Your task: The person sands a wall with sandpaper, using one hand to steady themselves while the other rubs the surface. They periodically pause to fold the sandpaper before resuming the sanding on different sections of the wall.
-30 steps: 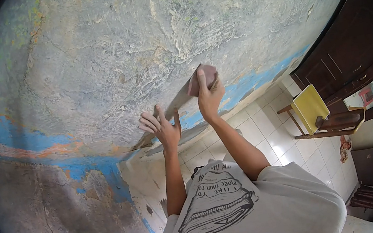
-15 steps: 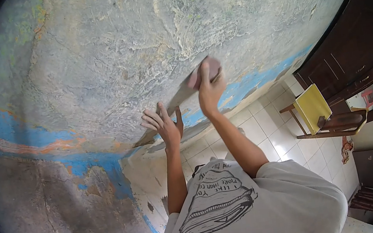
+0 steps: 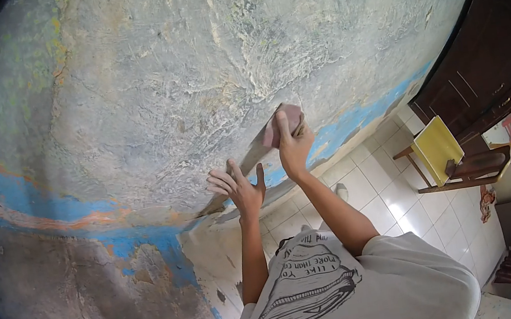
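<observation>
Against the rough grey wall [image 3: 163, 94], my right hand [image 3: 295, 144] grips a reddish-brown piece of sandpaper [image 3: 282, 124], thumb on its near face. The sandpaper is pressed to or very near the patchy plaster, just above a band of flaking blue paint [image 3: 353, 117]. Lower and to the left, my left hand [image 3: 244, 193] is open with fingers spread, its fingertips resting on or close to the wall. It holds nothing. A dark shadow falls on the wall between the two hands.
A wooden chair with a yellow panel [image 3: 436, 152] stands at the right on white floor tiles [image 3: 362, 184]. Dark wooden cabinets [image 3: 477, 78] line the right side. At lower left, the adjoining wall [image 3: 79, 292] has bare brown patches. An orange patterned cloth [image 3: 487, 202] lies near the chair.
My right hand has slid the sandpaper slightly down and left along the wall. My left hand stays about where it was on the wall; the whole view has shifted a little.
</observation>
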A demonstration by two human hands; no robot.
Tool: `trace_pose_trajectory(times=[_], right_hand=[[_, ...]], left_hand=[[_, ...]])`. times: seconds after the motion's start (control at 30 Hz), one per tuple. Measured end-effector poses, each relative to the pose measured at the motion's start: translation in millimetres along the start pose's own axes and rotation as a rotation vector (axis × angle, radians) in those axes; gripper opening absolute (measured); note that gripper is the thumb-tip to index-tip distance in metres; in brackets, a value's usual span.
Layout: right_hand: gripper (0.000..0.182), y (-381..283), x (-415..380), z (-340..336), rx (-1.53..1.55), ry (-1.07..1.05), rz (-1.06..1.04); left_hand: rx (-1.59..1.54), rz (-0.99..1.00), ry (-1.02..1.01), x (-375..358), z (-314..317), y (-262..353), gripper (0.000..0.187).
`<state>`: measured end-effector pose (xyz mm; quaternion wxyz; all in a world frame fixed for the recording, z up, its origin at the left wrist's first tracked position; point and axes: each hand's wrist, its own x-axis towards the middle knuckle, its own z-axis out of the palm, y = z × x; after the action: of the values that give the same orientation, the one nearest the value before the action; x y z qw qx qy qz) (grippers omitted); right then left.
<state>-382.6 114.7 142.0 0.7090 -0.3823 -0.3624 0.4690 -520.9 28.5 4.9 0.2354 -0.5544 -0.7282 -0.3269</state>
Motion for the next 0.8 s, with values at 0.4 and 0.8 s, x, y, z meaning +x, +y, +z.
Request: trace_pose_trajectory(times=[0.4,0.8], right_hand=[[0.037,-6,3,16,0.064,0.109,0.024],[0.037,-2,-8,19,0.088,0.119,0.183]], left_hand=[[-0.054,-0.165,-0.221,-10,-10,6,0.096],[-0.06,-0.151,-0.19,-10,-9,7,0.091]])
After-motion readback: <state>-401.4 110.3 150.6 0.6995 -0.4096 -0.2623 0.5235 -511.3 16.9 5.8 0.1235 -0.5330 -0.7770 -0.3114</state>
